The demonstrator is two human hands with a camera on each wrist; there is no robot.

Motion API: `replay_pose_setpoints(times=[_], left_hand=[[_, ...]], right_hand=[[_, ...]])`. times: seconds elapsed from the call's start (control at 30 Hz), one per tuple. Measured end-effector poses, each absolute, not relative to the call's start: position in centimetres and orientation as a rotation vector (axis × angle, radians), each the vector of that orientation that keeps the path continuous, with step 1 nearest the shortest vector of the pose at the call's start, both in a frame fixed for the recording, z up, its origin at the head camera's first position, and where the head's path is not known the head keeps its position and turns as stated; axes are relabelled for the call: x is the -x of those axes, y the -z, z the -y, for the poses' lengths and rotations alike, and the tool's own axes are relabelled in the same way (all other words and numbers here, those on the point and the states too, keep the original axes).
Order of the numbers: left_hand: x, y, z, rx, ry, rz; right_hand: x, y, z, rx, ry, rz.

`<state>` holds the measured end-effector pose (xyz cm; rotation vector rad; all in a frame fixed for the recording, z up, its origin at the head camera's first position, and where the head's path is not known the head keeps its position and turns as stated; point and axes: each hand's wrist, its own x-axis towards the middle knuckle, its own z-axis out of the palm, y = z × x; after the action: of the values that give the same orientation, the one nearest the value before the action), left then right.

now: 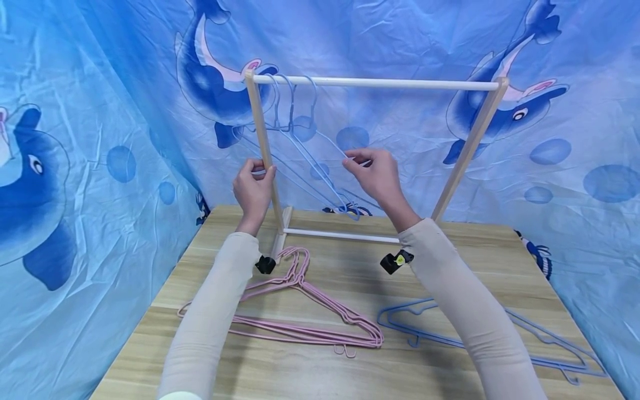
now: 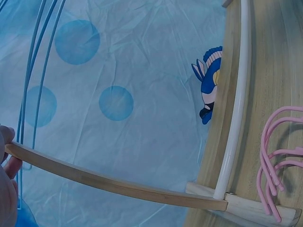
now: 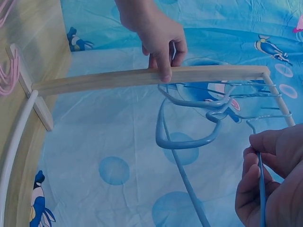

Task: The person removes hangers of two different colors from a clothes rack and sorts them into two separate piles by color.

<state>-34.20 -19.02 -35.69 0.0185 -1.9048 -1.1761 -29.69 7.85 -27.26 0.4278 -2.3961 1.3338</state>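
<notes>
Hung hangers: three blue hangers (image 1: 305,150) hooked at the left end of the rack (image 1: 375,83).
Left hand (image 1: 254,186): fingers clasped the rack's left post.
Right hand (image 1: 377,175): fingertips pinched one hung hanger's wire arm.
Table (image 1: 350,378): a pink hanger pile (image 1: 310,311) and a blue hanger pile (image 1: 550,339), counts unclear.
</notes>
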Motion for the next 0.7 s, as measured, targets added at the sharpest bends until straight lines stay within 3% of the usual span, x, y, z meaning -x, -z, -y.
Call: replay_pose_setpoints(times=[0.7], left_hand=[[34.3, 35.8, 19.1, -0.026, 1.164, 1.906]], right_hand=[[26.4, 24.6, -13.7, -0.385, -1.185, 2.267]])
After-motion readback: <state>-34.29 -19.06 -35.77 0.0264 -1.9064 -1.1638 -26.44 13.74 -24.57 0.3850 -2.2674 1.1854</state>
